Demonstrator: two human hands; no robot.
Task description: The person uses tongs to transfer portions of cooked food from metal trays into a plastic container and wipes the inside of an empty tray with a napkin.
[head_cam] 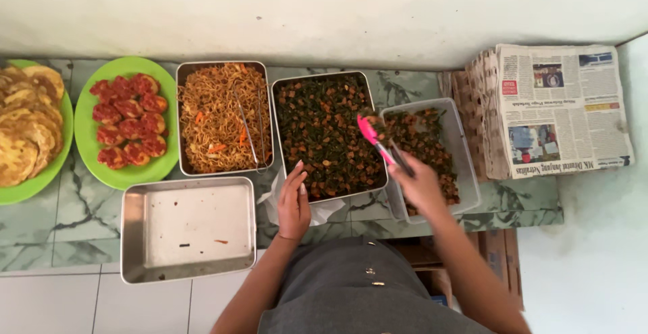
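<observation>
My right hand [420, 184] grips pink-tipped tongs [375, 139], whose tips hover between a metal tray of dark chopped greens with brown cubes [322, 131] and a clear plastic tub [466, 151] holding the same dish. My left hand [293, 202] rests with fingers together on the near rim of the greens tray, above a bit of crumpled white plastic. The tongs' ends seem to pinch a little food, though it is hard to tell.
A tray of fried noodles [223, 116] with metal tongs in it, an empty metal tray [187, 229], a green plate of red-sauced pieces [128, 123], a green plate of fried omelettes [27, 128], and a newspaper stack [550, 110] line the marble counter.
</observation>
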